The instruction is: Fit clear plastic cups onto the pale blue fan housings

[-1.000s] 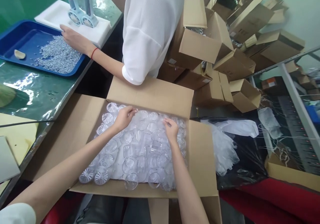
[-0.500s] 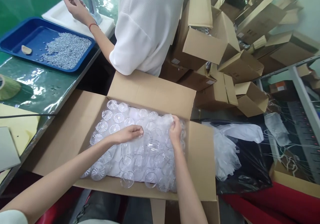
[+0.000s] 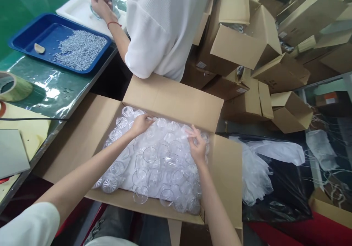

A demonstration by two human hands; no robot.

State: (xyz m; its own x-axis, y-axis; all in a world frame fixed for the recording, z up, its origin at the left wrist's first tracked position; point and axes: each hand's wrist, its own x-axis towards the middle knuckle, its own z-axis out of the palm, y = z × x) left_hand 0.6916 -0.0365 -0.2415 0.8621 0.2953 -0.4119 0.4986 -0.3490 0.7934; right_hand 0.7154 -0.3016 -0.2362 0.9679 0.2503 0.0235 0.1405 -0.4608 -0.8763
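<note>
An open cardboard box [image 3: 176, 99] lies in front of me, filled with several clear plastic round parts [image 3: 154, 165] under a thin clear plastic film. My left hand [image 3: 140, 124] rests at the far left of the pile, fingers closed on the film near the box's far wall. My right hand [image 3: 196, 145] is at the far right of the pile, fingers spread and pinching the crumpled film there. Both forearms reach over the box's near edge.
A co-worker in a white shirt [image 3: 162, 26] stands beyond the box, a hand [image 3: 100, 2] at a white foam block. A blue tray [image 3: 49, 33] of small metal parts sits on the green table. Stacked cartons [image 3: 247, 48] and a black bag with white plastic [image 3: 264, 165] lie right.
My left hand moved from the pile's middle toward the far left wall. My right hand shifted slightly nearer and spread its fingers. The co-worker's hand went from the tray up to the foam block.
</note>
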